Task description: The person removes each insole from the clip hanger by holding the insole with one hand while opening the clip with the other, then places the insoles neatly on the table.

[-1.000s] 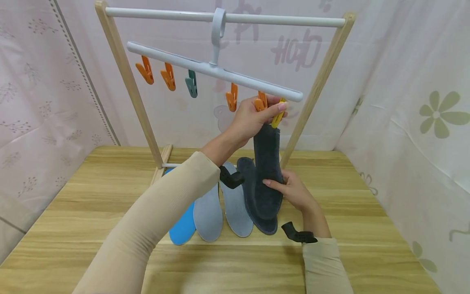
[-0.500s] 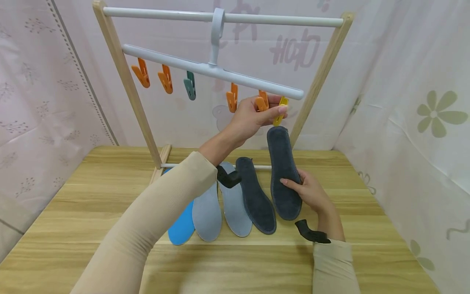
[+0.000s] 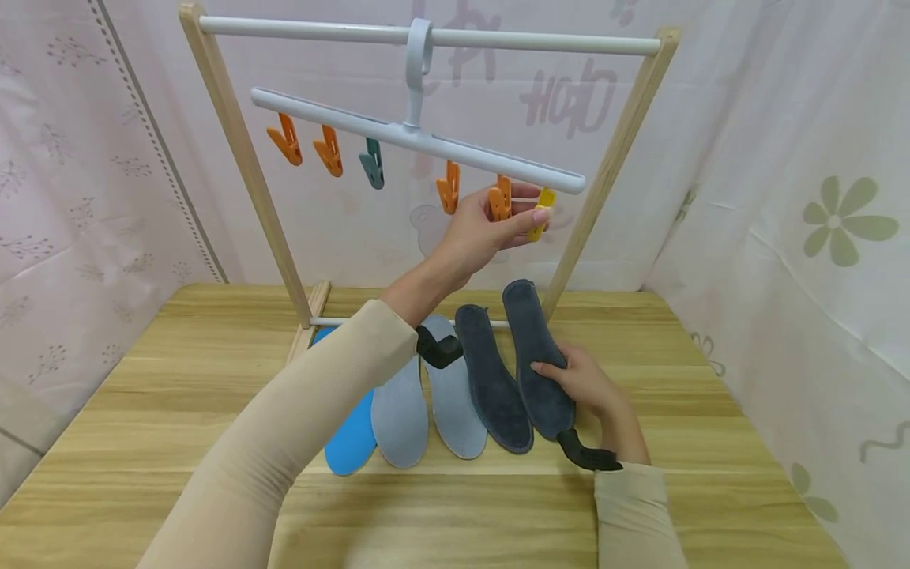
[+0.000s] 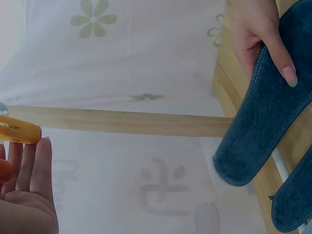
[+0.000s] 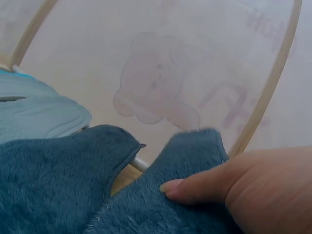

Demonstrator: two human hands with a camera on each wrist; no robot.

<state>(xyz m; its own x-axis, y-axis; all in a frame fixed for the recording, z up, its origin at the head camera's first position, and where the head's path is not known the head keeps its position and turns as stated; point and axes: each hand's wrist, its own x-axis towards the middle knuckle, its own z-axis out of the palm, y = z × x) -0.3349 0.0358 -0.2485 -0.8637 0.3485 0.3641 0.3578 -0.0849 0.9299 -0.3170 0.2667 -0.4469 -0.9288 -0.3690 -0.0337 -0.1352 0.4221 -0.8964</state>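
My left hand [image 3: 479,225] is raised below the right end of a white hanger [image 3: 426,142]. Its thumb and fingers pinch a yellow clip [image 3: 542,213], with an orange clip [image 3: 500,199] hanging beside the palm. No insole is in the yellow clip. Lower down, my right hand [image 3: 586,383] holds a dark blue-grey insole [image 3: 533,340] by its near half, thumb on top and fingers hidden beneath. In the left wrist view this insole [image 4: 263,112] slants away from the left hand. A matching dark insole [image 3: 494,387] lies just left of it on the table.
Two grey insoles [image 3: 400,415] and a blue insole [image 3: 351,435] lie further left on the wooden table [image 3: 455,518]. The hanger hooks on the white bar [image 3: 306,30] of a wooden-legged rack [image 3: 611,174]. More orange clips [image 3: 329,150] and a green clip [image 3: 372,163] hang along it.
The held insole swung right, away from the other dark one, then came down and slightly left, its top dropping away from the yellow clip. My left hand stays at the clip.
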